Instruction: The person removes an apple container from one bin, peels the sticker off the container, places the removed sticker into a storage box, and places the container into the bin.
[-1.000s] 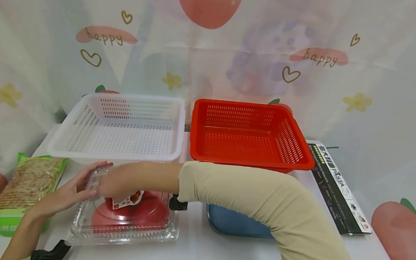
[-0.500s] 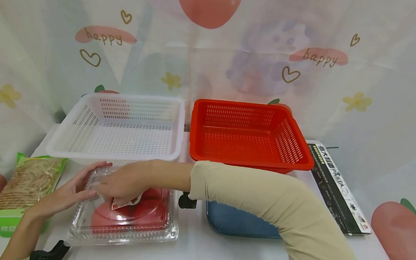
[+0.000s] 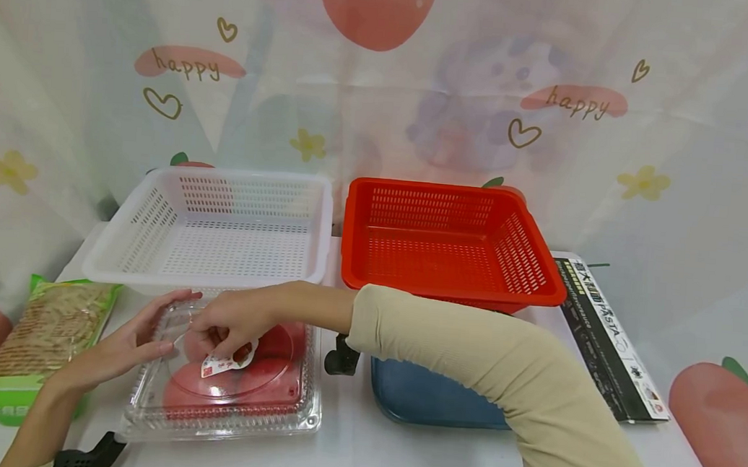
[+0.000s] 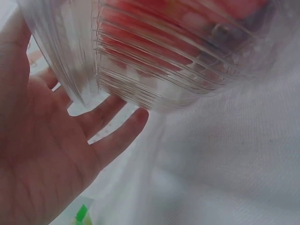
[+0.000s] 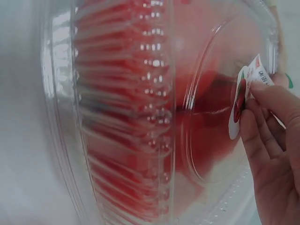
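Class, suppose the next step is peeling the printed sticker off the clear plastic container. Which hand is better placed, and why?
Probably the right hand: it pinches the printed sticker. The left hand lies at the clear plastic container's left edge, away from the sticker, better suited to steadying.

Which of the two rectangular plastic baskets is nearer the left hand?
The white plastic basket, just beyond the left hand; the red plastic basket stands farther right.

Left grip point(image 4: 51, 140) against clear box point(image 4: 145, 51), white cloth point(image 4: 225, 159)
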{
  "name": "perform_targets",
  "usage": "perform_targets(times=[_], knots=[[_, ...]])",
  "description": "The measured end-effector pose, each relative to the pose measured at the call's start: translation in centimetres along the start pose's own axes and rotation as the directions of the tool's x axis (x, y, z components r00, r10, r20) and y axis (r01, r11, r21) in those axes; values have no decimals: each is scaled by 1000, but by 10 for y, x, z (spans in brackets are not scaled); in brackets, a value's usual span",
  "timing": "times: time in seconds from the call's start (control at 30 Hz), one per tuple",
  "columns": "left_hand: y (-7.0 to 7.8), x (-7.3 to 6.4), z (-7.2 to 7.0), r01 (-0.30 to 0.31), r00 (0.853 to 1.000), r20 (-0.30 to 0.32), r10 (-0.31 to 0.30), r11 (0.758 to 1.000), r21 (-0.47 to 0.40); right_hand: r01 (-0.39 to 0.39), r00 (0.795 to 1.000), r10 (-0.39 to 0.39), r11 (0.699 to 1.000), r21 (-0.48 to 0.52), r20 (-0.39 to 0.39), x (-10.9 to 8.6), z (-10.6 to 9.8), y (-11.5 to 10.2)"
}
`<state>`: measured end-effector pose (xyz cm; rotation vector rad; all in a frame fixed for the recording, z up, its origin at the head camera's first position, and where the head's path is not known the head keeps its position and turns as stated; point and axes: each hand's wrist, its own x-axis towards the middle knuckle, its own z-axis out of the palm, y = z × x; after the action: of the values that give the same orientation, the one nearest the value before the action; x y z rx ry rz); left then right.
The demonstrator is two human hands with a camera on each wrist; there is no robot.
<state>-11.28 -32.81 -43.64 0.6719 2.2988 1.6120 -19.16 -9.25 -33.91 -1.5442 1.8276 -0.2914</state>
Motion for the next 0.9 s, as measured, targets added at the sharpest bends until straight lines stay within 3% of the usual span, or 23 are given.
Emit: perform_targets(times=[0.23, 0.5, 0.7, 0.9], knots=[[0, 0, -1, -8, 1000, -4, 8, 1000, 6, 52, 996, -51, 999, 16, -77, -3, 3, 9], [-1, 1, -1, 7, 1000, -13, -7, 1000, 5, 142, 974, -143, 990, -23, -173, -1, 14, 15], [-2, 1, 0, -31, 1000, -3, 31, 999, -12, 237, 937, -240, 971, -44, -256, 0, 22, 20], [0, 0, 1, -32, 999, -4, 32, 999, -16, 251, 917, -243, 968, -15, -315, -2, 29, 23]])
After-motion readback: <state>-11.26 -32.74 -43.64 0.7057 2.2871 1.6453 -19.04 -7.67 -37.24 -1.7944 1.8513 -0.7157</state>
